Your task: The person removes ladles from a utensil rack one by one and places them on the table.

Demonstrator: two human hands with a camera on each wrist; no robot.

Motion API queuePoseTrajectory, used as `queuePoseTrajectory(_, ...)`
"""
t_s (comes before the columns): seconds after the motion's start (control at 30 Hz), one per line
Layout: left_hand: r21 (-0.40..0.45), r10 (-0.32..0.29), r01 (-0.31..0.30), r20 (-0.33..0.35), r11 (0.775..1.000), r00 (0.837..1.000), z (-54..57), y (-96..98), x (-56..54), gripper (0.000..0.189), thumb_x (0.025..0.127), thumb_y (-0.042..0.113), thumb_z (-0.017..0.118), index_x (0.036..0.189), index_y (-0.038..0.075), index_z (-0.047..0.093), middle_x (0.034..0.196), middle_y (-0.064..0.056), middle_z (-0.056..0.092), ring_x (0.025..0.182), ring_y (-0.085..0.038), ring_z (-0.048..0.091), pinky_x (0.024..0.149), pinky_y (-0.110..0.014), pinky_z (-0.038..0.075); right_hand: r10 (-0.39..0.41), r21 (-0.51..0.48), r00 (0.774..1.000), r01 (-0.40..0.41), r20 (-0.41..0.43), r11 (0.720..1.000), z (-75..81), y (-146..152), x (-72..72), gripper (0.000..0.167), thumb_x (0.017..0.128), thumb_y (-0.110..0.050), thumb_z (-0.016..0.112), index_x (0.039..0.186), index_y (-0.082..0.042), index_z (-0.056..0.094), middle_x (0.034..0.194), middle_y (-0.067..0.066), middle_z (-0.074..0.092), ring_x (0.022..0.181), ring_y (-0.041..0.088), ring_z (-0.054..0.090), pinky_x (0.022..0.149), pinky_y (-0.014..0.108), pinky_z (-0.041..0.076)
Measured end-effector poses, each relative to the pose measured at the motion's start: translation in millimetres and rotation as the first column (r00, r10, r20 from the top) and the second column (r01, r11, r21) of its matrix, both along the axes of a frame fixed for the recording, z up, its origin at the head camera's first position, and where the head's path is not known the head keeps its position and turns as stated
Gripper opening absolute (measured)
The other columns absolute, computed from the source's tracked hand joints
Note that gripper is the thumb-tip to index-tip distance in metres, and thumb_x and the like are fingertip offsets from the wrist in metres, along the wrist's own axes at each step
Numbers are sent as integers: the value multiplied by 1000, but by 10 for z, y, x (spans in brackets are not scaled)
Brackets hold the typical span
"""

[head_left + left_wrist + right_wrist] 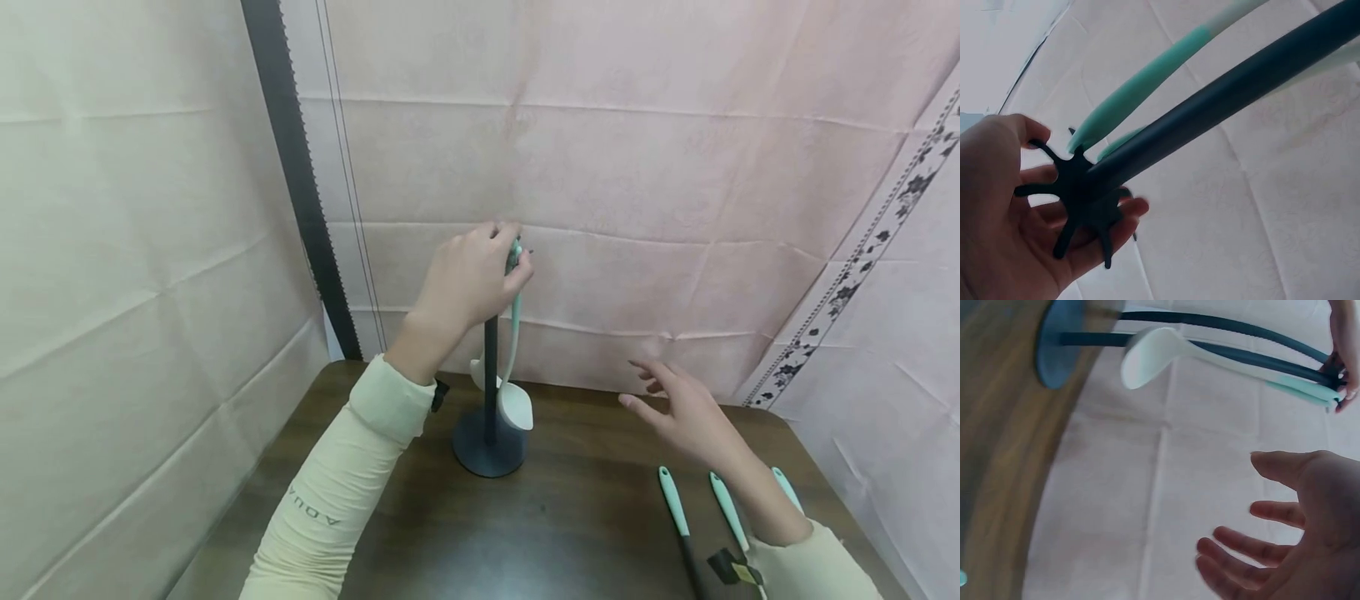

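Note:
My left hand (472,275) is at the top of a dark utensil stand (491,375), its fingers curled round the hooked head (1079,194). The stand rises upright from a round base. From a hook hangs a white ladle (1154,356) with a mint-green handle (1141,87), bowl down beside the pole. Behind the pole hangs another pale utensil (477,372), mostly hidden, its kind unclear. To the right, apart from the stand, my right hand (686,417) is held in the air above the table, fingers loosely spread and holding nothing.
Several mint-handled utensils, among them one with a dark shaft (673,500), lie on the right of the brown wooden table (585,500); their far ends are out of view or covered by the right forearm. Creased pale cloth (637,183) hangs behind and on both sides.

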State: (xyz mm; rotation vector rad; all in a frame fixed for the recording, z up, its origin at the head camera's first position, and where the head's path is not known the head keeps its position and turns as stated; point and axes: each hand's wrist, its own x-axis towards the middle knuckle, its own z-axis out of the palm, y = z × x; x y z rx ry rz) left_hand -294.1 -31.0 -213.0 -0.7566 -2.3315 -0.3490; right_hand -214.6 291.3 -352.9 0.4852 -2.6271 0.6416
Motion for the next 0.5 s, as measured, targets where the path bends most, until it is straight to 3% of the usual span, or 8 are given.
queuePoseTrajectory(0.17, -50, -32, 35, 62, 998, 998, 22, -13, -16, 39, 106, 29, 49, 137, 11, 64, 111, -6, 69, 89, -23, 67, 75, -38, 56, 27, -84, 994, -36, -110, 996, 92, -112, -38, 53, 101, -23, 74, 150, -13, 57, 127, 15, 68, 110, 34, 69, 82, 56, 61)
queuePoseTrajectory(0.27, -71, -44, 51, 102, 996, 994, 48, -31, -24, 44, 106, 28, 48, 145, 12, 61, 132, -10, 68, 111, -26, 69, 92, -41, 57, 28, -116, 985, -48, -170, 992, 160, -201, -55, 52, 101, -23, 74, 150, -13, 58, 127, 13, 69, 111, 31, 68, 84, 56, 61)
queuePoseTrajectory(0.4, -69, -59, 72, 183, 995, 981, 110, -80, -2, 46, 107, 27, 46, 150, 15, 57, 152, -9, 58, 141, -28, 55, 115, -43, 46, 28, -153, 977, -61, -212, 986, 275, -332, -95, 53, 100, -22, 74, 150, -16, 58, 127, 10, 70, 112, 26, 68, 84, 53, 61)
queuePoseTrajectory(0.5, -35, -85, 95, 225, 995, 971, 136, -127, 2, 47, 107, 26, 45, 151, 17, 57, 156, -6, 55, 149, -26, 47, 120, -43, 39, 37, -182, 975, -78, -219, 980, 369, -426, -118, 54, 100, -22, 75, 151, -17, 58, 128, 9, 70, 114, 25, 68, 86, 52, 61)
